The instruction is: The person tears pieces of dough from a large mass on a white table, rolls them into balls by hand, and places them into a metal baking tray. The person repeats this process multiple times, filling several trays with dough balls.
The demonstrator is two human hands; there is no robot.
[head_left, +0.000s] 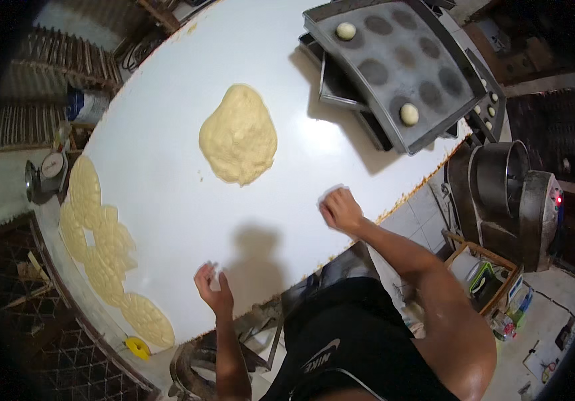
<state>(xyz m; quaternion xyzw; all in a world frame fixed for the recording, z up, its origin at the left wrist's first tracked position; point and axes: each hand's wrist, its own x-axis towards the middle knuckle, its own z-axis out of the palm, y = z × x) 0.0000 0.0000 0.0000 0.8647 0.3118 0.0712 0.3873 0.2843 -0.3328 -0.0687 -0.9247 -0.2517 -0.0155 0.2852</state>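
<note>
A large lump of pale yellow dough [239,137] lies on the white tabletop [167,234], apart from both hands. My left hand [214,287] is over the near part of the table, thumb and fingers apart, with nothing in it. To the right, my right hand [341,210] is at the table by its near edge, fingers curled in with no object showing in them. Flat scored rounds of dough [104,254] lie along the left edge, some overlapping. At the far right, a dark baking tray [404,57] tops a stack of trays and bears two dough balls [409,114].
Right of the table stands a metal mixer [501,167] with a lit red light. A wooden crate [481,274] sits on the floor. Left are a dial scale [52,165] and a yellow ring [137,347]. Another tray [494,100] with dough balls is beyond the stack.
</note>
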